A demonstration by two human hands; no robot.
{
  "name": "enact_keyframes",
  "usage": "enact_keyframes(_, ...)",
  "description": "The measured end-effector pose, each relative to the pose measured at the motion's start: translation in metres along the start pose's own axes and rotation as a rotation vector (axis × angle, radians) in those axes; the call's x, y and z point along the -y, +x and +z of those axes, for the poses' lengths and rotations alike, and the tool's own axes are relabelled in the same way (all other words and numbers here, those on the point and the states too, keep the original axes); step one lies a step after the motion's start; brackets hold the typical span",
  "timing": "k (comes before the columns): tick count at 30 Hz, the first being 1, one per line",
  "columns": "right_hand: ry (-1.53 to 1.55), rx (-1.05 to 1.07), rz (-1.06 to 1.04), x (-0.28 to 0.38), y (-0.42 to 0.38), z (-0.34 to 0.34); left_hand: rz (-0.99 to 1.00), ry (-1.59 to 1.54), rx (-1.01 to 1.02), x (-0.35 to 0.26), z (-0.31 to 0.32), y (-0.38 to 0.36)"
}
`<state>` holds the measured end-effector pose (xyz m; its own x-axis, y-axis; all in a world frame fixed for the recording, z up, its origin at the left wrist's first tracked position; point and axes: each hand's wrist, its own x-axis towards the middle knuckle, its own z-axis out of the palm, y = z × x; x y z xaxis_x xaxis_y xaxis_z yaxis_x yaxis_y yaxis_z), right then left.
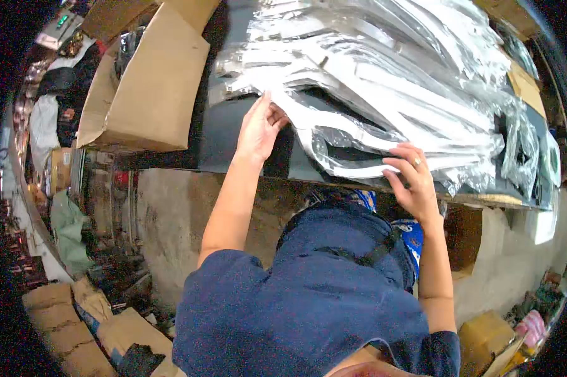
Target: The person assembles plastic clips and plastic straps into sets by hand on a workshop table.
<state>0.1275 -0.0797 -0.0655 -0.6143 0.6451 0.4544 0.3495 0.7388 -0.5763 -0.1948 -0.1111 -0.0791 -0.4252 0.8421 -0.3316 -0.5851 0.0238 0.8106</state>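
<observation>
A long white curved strip in clear plastic wrap [321, 119] lies at the near edge of a pile, looping round a dark gap. My left hand [259, 131] is at its left end, fingers curled and closed on the edge of the wrapped strip. Near the strip's right part, my right hand [414, 182], with a ring on one finger, pinches the lower edge between thumb and fingers. Behind both hands spreads the pile of similar wrapped white strips [384, 81]; glare hides their exact kind.
The dark tabletop [223, 141] carries the pile, with an open cardboard box [154, 88] at its left. Crumpled clear plastic [521, 141] lies at the right end. Flattened cardboard [60, 327] is on the floor at lower left, and a carton [487, 339] stands at lower right.
</observation>
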Motion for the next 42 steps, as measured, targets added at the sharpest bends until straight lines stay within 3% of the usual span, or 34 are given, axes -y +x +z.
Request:
enact_keyframes(5, 0.019, 0.019, 0.015, -0.004, -0.008, 0.002, 0.083, -0.190, -0.015, -0.017, -0.011, 0.033)
enact_keyframes(13, 0.013, 0.018, 0.001, -0.002, -0.005, 0.001, 0.209, -0.208, -0.079, -0.020, -0.014, 0.046)
enact_keyframes(18, 0.040, -0.037, -0.035, 0.001, 0.022, -0.004, -0.030, -0.272, -0.149, -0.009, -0.027, 0.041)
enact_keyframes(23, 0.123, 0.012, -0.073, 0.004, 0.091, 0.008, -0.093, -0.272, -0.152, -0.008, -0.019, 0.020)
enact_keyframes(25, 0.080, 0.004, -0.204, 0.001, 0.135, 0.022, -0.059, -0.270, -0.058, -0.002, -0.024, 0.023)
enact_keyframes(29, -0.067, 0.132, -0.281, -0.022, 0.225, 0.077, -0.038, -0.304, 0.015, 0.007, -0.025, 0.022)
enact_keyframes(32, -0.210, 0.294, -0.259, -0.037, 0.282, 0.122, -0.065, -0.336, -0.074, 0.008, -0.016, 0.024)
enact_keyframes(36, -0.343, 0.556, -0.077, -0.047, 0.316, 0.176, -0.054, -0.368, -0.062, 0.022, -0.031, 0.050)
enact_keyframes(37, -0.347, 0.229, -0.236, -0.066, 0.308, 0.200, -0.057, -0.401, -0.022, 0.027, -0.031, 0.056)
enact_keyframes(38, -0.437, 0.409, -0.055, -0.045, 0.307, 0.190, -0.063, -0.417, -0.085, 0.018, -0.018, 0.049)
enact_keyframes(39, -0.451, 0.263, -0.117, -0.043, 0.299, 0.193, -0.063, -0.414, -0.030, 0.015, -0.017, 0.050)
enact_keyframes(42, -0.392, 0.195, -0.131, -0.028, 0.286, 0.179, -0.019, -0.320, -0.048, 0.013, -0.017, 0.055)
